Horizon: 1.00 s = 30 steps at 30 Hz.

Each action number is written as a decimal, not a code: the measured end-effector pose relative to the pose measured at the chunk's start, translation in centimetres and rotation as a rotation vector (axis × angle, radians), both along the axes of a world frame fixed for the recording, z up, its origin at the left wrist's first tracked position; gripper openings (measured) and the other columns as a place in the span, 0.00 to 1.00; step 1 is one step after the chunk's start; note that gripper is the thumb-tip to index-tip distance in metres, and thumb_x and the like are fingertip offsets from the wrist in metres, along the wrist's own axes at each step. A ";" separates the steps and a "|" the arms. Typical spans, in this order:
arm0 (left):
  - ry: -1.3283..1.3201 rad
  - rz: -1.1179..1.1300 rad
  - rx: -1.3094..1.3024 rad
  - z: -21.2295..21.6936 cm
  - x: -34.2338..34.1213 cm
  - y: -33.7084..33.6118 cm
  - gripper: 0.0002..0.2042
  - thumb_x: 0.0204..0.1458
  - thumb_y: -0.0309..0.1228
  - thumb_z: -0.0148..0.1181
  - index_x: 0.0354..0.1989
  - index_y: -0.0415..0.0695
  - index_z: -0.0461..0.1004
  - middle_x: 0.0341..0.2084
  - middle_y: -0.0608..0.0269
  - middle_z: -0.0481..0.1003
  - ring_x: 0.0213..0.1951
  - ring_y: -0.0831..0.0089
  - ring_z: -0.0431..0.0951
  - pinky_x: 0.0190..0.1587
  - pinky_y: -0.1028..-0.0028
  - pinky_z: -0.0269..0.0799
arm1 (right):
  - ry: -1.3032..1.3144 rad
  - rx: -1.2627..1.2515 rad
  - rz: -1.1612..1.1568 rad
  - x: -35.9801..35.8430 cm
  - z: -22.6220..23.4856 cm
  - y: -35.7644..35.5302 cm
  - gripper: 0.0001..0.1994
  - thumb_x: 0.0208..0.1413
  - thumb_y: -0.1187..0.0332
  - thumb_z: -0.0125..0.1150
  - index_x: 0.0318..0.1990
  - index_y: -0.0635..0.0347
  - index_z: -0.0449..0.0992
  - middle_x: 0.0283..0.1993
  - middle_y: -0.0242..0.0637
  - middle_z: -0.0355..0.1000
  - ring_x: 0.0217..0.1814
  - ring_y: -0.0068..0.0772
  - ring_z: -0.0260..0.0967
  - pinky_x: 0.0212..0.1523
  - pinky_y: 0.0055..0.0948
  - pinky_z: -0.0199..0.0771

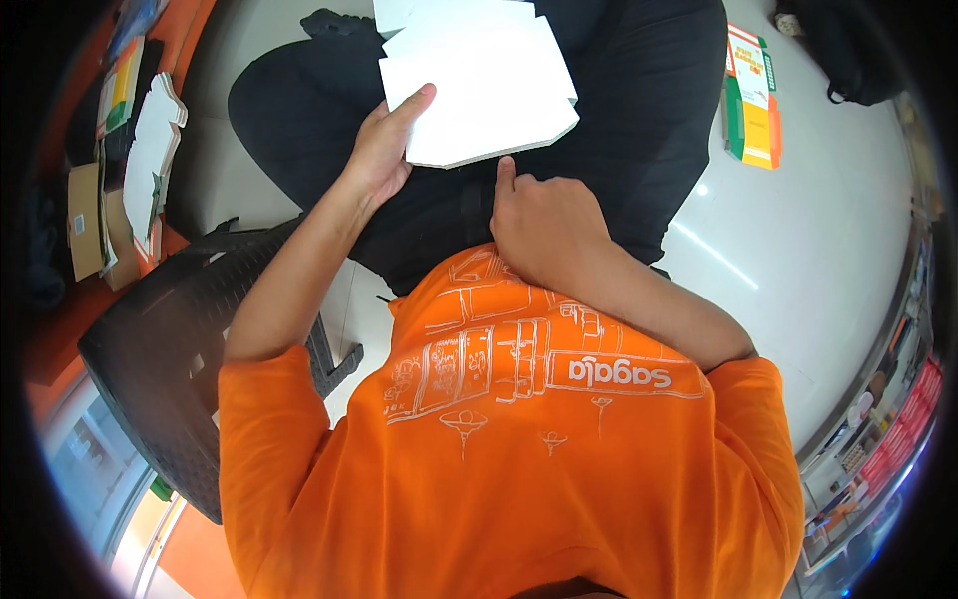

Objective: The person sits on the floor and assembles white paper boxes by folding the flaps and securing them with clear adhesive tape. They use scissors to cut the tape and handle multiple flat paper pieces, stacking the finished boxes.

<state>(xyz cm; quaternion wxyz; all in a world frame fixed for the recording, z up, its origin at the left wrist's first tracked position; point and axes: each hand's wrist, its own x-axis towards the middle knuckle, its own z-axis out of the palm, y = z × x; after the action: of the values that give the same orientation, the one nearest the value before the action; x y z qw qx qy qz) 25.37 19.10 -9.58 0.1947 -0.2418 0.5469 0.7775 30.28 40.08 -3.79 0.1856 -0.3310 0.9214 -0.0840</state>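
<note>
A stack of white flat-cut cardboard sheets point(479, 95) with notched edges and flaps lies above my lap, its near edge showing several layers. My left hand point(387, 145) grips the stack at its left near corner, thumb on top and the other fingers hidden beneath. Just below the near edge is my right hand point(544, 215), its index finger stretched toward the sheets and the other fingers curled. That fingertip is at the edge; whether it touches I cannot tell. Nothing shows in the right hand.
Printed flat cartons point(755, 100) in white, green and orange lie on the pale tiled floor point(798, 260) at right. A dark plastic chair point(190, 329) stands at left, near more white cut sheets point(150, 150) and a brown cardboard box point(86, 222). A black bag-like thing point(853, 60) sits far right.
</note>
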 end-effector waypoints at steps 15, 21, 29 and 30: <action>-0.055 0.096 0.160 5.3 -2.9 -0.1 0.21 0.63 0.34 0.56 0.57 0.31 0.67 0.50 0.53 0.75 0.51 0.65 0.78 0.54 0.68 0.76 | 0.423 -0.595 -0.170 -1.6 -0.8 1.9 0.26 0.51 0.71 0.64 0.60 0.65 0.72 0.29 0.39 0.72 0.29 0.37 0.73 0.27 0.31 0.76; -0.079 0.139 0.225 6.5 -3.7 -0.5 0.19 0.63 0.34 0.55 0.56 0.32 0.67 0.48 0.54 0.76 0.48 0.65 0.80 0.53 0.67 0.78 | 0.446 -0.780 -0.255 -3.8 -2.4 1.1 0.24 0.53 0.71 0.65 0.59 0.58 0.74 0.30 0.36 0.70 0.29 0.37 0.69 0.28 0.32 0.73; -0.102 0.221 0.279 7.8 -3.9 0.0 0.19 0.61 0.31 0.59 0.54 0.31 0.68 0.44 0.55 0.76 0.44 0.70 0.81 0.43 0.77 0.82 | 0.619 -0.722 -0.218 -5.8 -2.9 0.3 0.22 0.53 0.74 0.66 0.57 0.59 0.76 0.29 0.34 0.69 0.29 0.34 0.67 0.27 0.28 0.70; -0.102 0.217 0.297 7.8 -4.0 0.0 0.19 0.61 0.31 0.59 0.54 0.30 0.68 0.44 0.55 0.76 0.44 0.70 0.81 0.43 0.78 0.82 | 0.604 -0.781 -0.233 -6.2 -3.5 0.1 0.20 0.53 0.74 0.66 0.56 0.59 0.77 0.29 0.35 0.70 0.29 0.35 0.66 0.26 0.28 0.70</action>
<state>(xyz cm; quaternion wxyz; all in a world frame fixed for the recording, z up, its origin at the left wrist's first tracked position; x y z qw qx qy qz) 21.40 19.07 -1.79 0.1709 -0.3071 0.3862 0.8528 24.12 40.15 -7.29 -0.2375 -0.2802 0.8646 -0.3428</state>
